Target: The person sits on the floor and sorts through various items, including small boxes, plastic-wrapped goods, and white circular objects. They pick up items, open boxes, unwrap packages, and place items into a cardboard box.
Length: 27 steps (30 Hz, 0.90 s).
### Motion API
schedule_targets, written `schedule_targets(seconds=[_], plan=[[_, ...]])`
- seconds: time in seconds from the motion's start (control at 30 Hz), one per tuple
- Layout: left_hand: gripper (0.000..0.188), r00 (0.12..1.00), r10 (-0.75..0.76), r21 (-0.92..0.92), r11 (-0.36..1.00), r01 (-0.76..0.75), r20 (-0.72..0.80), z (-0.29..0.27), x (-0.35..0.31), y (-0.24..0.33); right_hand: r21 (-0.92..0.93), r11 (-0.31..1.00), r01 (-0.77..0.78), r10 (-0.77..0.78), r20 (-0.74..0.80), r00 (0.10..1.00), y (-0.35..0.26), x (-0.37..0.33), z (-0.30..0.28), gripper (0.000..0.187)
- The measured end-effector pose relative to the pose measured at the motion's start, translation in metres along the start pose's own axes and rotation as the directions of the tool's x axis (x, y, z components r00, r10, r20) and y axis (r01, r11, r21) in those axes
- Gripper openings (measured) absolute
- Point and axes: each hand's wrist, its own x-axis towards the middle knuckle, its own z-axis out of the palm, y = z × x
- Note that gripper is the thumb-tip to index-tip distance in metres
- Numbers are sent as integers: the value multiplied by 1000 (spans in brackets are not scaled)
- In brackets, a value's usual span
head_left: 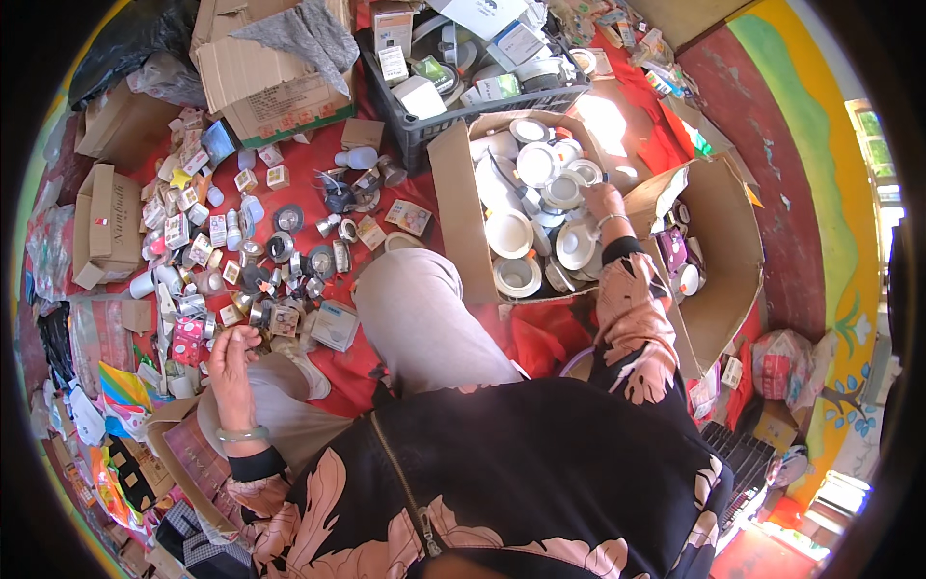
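A cardboard box [461, 207] in front of me holds many white round light fittings [508, 234], apparently recessed downlights. Over its right edge reaches my right hand [605, 201], its fingers bent down beside the fittings; what they grip, if anything, is hidden. My left hand [231, 372], with a pale green bangle at the wrist, is raised palm inward at the left, its fingers loosely bent and apart with nothing visible in them. Nearest to it are a pink patterned box [188, 340] and a pile of small boxes and metal lamp parts [275, 280].
Beyond the box stands a dark plastic crate [410, 135] full of packaged goods. A second open cardboard box [719, 261] with mixed items is at the right. A large carton [275, 106] stands far left on the red cloth [323, 154], and a white box [335, 325] lies near my knee.
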Motion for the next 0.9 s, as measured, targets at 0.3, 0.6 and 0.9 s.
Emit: schedule_targets(seconds=[0.3, 0.6, 0.9], plan=[[22, 1000, 2, 30, 1000, -1, -26, -7, 0, -1, 85, 941, 328, -329, 1, 944, 60, 18, 72, 34], [22, 1000, -12, 37, 999, 11, 20, 2, 8, -5, 306, 911, -277, 221, 206, 953, 43, 35, 60, 27], [22, 999, -34, 45, 998, 35, -11, 0, 4, -4, 9, 998, -69, 70, -74, 995, -105, -16, -24, 88]])
